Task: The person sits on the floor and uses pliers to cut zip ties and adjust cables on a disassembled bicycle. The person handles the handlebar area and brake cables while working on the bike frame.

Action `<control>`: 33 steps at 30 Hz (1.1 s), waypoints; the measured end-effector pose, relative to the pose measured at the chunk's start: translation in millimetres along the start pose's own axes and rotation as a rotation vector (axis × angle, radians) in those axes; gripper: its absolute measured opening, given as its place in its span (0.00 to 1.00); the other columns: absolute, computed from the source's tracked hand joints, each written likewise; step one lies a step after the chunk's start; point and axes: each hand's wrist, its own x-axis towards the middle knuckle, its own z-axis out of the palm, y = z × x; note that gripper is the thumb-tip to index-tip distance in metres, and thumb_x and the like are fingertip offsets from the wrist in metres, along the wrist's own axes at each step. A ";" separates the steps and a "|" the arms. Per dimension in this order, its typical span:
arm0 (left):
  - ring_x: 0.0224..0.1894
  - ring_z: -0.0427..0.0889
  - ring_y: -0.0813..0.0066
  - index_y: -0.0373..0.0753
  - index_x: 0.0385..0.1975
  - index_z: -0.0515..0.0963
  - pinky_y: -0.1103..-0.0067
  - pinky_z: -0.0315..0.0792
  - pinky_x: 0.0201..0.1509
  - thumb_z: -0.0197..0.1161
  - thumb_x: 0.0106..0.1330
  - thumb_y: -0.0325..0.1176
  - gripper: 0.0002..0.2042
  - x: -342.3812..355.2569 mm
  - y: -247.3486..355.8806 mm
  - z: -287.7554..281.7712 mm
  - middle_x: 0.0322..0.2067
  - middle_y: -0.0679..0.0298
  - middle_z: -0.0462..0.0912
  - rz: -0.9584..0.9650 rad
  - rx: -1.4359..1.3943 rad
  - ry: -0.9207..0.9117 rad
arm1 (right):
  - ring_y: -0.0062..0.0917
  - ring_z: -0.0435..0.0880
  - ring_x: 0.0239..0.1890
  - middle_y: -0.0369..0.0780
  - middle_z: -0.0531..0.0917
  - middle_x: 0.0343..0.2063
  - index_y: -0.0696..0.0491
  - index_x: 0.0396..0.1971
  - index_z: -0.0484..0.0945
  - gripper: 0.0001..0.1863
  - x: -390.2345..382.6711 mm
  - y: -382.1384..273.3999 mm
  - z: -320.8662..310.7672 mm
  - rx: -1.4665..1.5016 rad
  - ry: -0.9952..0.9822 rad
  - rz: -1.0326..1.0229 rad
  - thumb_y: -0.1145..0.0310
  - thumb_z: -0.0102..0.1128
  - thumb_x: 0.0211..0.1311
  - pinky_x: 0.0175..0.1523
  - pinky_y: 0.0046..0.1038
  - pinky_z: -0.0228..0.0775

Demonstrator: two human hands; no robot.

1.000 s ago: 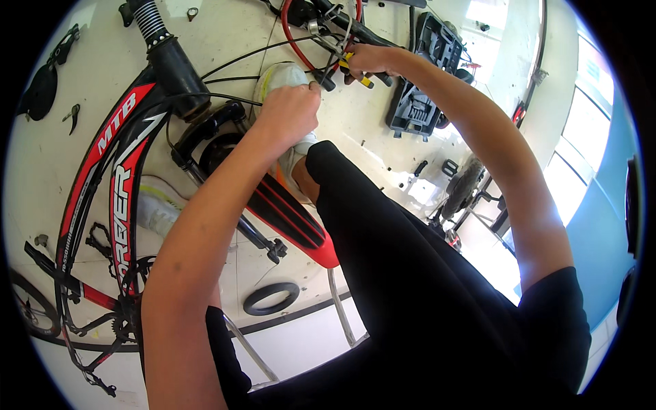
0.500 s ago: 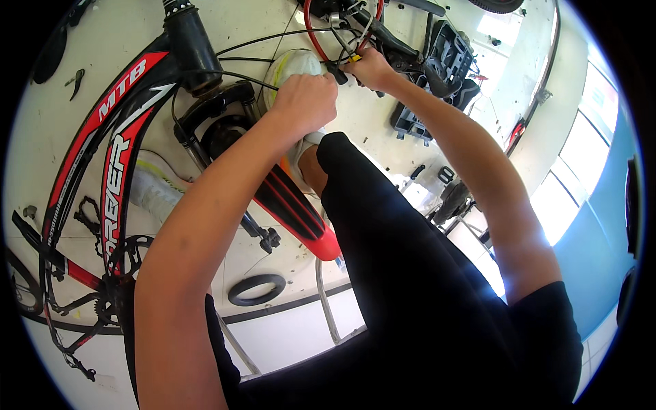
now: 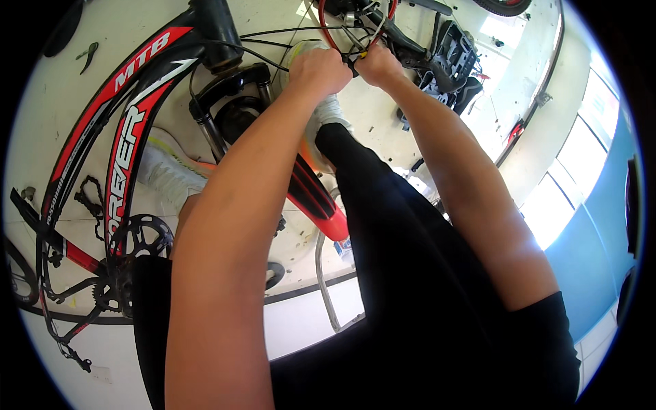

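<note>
My left hand (image 3: 321, 72) is closed in a fist above my shoe, beside the thin black cables (image 3: 277, 42) running from the bike's front end. What it grips is hidden under the fingers. Just to its right, nearly touching, my right hand (image 3: 379, 67) is closed at the handlebar area. A small yellow piece (image 3: 363, 54) and a thin metal part show at its fingertips, too small to name. Red cable housing (image 3: 324, 26) loops above both hands. The black and red bicycle frame (image 3: 126, 147) lies at the left, with its suspension fork (image 3: 213, 133) near my left forearm.
A black tool case (image 3: 454, 51) lies open at the upper right. A red and black fender (image 3: 326, 215) is under my left forearm. A loose chain (image 3: 90, 198), a crankset (image 3: 145, 239) and a wheel (image 3: 502, 5) are around. Small debris dots the pale floor.
Both hands have shifted slightly right in view, and my right hand is closer to my left. The frame and fork appear farther right. My left forearm now covers more of the tyre.
</note>
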 end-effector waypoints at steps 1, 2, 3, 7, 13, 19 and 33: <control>0.42 0.79 0.52 0.36 0.33 0.81 0.65 0.72 0.46 0.52 0.59 0.46 0.18 -1.3 -1.1 0.0 0.37 0.50 0.81 -0.002 -0.017 -0.009 | 0.38 0.79 0.47 0.49 0.80 0.43 0.60 0.40 0.78 0.23 -3.0 0.2 -3.0 -0.033 -0.009 -0.001 0.59 0.55 0.46 0.51 0.32 0.71; 0.43 0.79 0.53 0.37 0.34 0.81 0.65 0.72 0.46 0.52 0.58 0.45 0.18 -2.9 -3.6 1.0 0.37 0.49 0.81 -0.010 -0.037 -0.014 | 0.37 0.79 0.47 0.48 0.80 0.43 0.60 0.41 0.78 0.22 -10.1 -2.9 -2.8 -0.097 0.013 -0.025 0.62 0.53 0.47 0.51 0.32 0.72; 0.43 0.79 0.53 0.37 0.35 0.81 0.66 0.72 0.47 0.52 0.57 0.45 0.18 -4.0 -5.4 2.1 0.38 0.49 0.80 -0.018 -0.059 -0.020 | 0.36 0.79 0.47 0.47 0.80 0.44 0.59 0.41 0.78 0.21 -10.7 -7.4 -5.9 -0.136 0.007 -0.041 0.63 0.52 0.48 0.50 0.32 0.72; 0.45 0.78 0.52 0.37 0.36 0.80 0.66 0.70 0.49 0.52 0.54 0.42 0.18 2.1 -7.4 -3.7 0.40 0.49 0.80 -0.071 -0.156 -0.021 | 0.34 0.80 0.47 0.44 0.80 0.44 0.57 0.40 0.79 0.18 -8.3 -15.0 -12.0 -0.291 0.037 -0.095 0.67 0.50 0.49 0.47 0.34 0.74; 0.46 0.77 0.50 0.31 0.38 0.78 0.67 0.70 0.49 0.50 0.52 0.38 0.19 -0.1 8.6 1.0 0.43 0.44 0.78 -0.260 -0.577 0.056 | 0.36 0.83 0.39 0.44 0.83 0.36 0.57 0.34 0.80 0.13 5.0 -19.5 -15.6 -0.491 0.212 -0.309 0.69 0.51 0.50 0.42 0.35 0.75; 0.46 0.78 0.51 0.30 0.39 0.77 0.69 0.71 0.49 0.51 0.54 0.38 0.19 5.4 17.1 -22.9 0.42 0.43 0.78 -0.312 -0.665 -0.010 | 0.38 0.83 0.38 0.45 0.83 0.37 0.56 0.33 0.80 0.14 14.2 -25.7 -24.8 -0.434 0.169 -0.347 0.64 0.51 0.52 0.40 0.37 0.75; 0.46 0.77 0.53 0.34 0.48 0.69 0.66 0.71 0.50 0.55 0.55 0.34 0.20 -108.4 36.3 -125.9 0.43 0.48 0.78 0.193 0.734 0.152 | 0.26 0.80 0.26 0.42 0.81 0.23 0.58 0.20 0.79 0.10 -213.4 103.4 -200.8 1.338 0.006 -0.044 0.67 0.56 0.49 0.33 0.26 0.71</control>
